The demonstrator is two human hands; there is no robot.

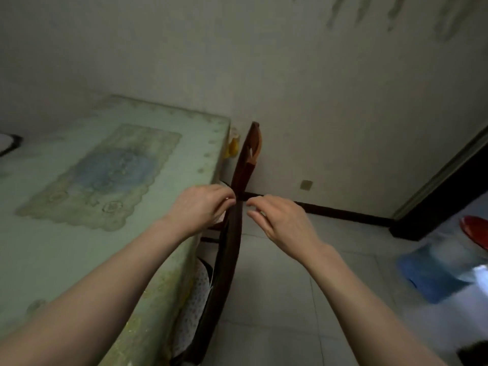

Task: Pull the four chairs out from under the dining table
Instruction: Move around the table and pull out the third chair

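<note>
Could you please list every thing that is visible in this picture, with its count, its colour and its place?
dining table: one, pale green patterned cloth, left half of the view.
chairs: two seen, dark brown wood, tucked along the table's right edge, one near, one farther by the wall.
seat cushion: one, white with small dots, on the near chair under the table edge.
yellow object: one, at the table's far corner; too blurred to identify.
dark-rimmed object: one, at the left edge on the table, cut off.
blue mat: one, floor at right.
red object: one, right edge, partly seen.
left hand: one, at the near chair's top rail.
right hand: one, beside the same rail.
</note>
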